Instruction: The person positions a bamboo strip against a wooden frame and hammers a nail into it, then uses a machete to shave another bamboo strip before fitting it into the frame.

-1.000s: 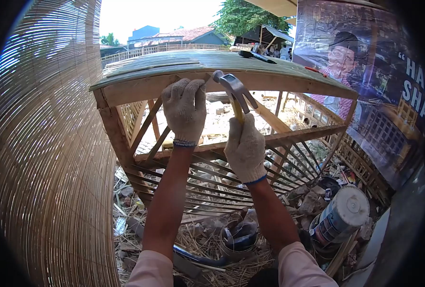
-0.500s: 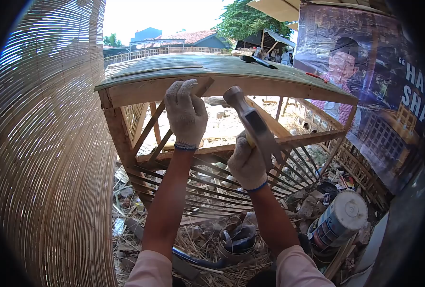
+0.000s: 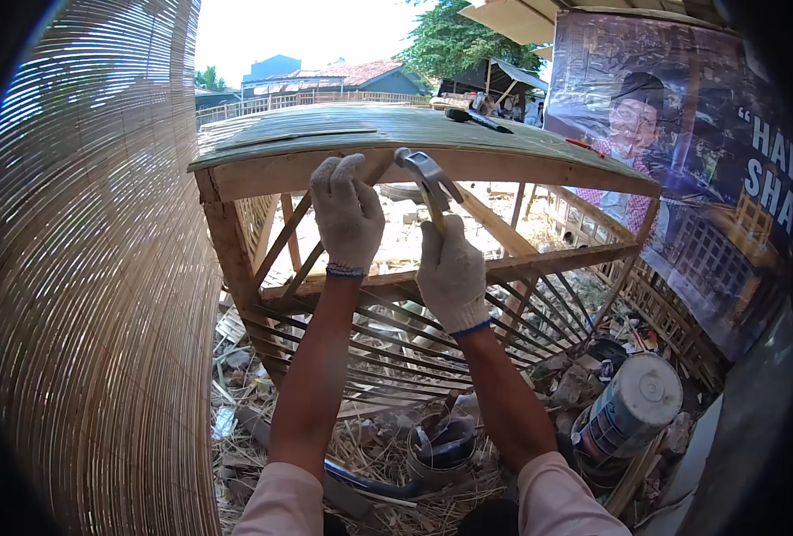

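My left hand (image 3: 347, 214), in a white knit glove, is closed with curled fingertips at the front beam (image 3: 521, 167) of a wooden frame. A diagonal wooden slat (image 3: 377, 167) passes behind this hand, its upper end at the beam; the fingers hide part of it. My right hand (image 3: 451, 272), gloved too, grips the yellow handle of a claw hammer (image 3: 427, 174). The hammer's face is right by the slat's upper end, claw pointing right. Thin slats (image 3: 388, 335) fan across the frame's lower part, below a crossbar (image 3: 539, 264).
A woven bamboo screen (image 3: 93, 295) stands close on the left. A dark-handled tool (image 3: 477, 119) lies on the slatted top (image 3: 325, 121). Lower right are a paint bucket (image 3: 633, 406) and rubble; a container (image 3: 441, 447) sits among straw below. A printed banner (image 3: 673, 161) hangs at right.
The hammer has swung up and left from in front of the opening to the slat's upper end. My left hand has stayed at the beam.
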`<state>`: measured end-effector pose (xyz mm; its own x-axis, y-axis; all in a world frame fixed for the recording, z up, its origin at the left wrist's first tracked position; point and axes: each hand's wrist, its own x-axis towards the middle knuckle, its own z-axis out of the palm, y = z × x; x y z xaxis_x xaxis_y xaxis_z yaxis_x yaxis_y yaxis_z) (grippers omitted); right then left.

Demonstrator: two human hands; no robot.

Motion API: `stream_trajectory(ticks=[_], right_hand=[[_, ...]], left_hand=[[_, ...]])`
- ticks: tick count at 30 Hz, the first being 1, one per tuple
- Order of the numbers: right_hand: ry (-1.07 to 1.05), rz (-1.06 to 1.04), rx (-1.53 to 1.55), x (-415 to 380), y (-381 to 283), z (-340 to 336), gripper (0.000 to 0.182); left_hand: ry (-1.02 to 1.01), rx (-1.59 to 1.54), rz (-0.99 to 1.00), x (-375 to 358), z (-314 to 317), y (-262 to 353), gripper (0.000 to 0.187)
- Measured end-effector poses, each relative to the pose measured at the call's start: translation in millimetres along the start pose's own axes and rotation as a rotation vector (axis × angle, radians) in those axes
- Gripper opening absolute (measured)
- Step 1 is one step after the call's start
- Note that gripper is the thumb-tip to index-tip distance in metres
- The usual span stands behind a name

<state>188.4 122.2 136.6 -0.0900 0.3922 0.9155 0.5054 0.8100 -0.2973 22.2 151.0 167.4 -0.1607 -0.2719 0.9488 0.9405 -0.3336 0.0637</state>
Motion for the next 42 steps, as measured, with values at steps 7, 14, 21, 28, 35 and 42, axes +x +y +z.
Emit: stream_trajectory(ticks=[7, 14, 21, 28, 35, 42], right_hand=[[-0.093, 0.106, -0.016, -1, 9, 4, 0.025], [0.01, -0.073, 0.04, -10, 14, 8, 0.021], [0.073, 0.105, 0.109, -27, -14, -38, 0.021], [-0.024, 0.451, 0.395, -73, -19, -55, 0.031], [-0.066, 0.65, 0.701, -68, -17, -78, 0.033], [0.013, 0.737, 0.861, -68, 11, -97, 0.028]], left_hand=[[-0.029, -0.043, -0.024, -1, -7, 2, 0.034], [-0.029, -0.055, -0.01, -1, -8, 5, 0.035], [-0.104, -0.135, 0.01, 0, -13, 3, 0.04], [-0.256, -0.145, 0.149, -12, -39, -4, 0.04], [-0.359, -0.238, -0.198, -33, -123, 45, 0.037], [-0.589, -1.18, -0.797, 16, -206, 170, 0.035]])
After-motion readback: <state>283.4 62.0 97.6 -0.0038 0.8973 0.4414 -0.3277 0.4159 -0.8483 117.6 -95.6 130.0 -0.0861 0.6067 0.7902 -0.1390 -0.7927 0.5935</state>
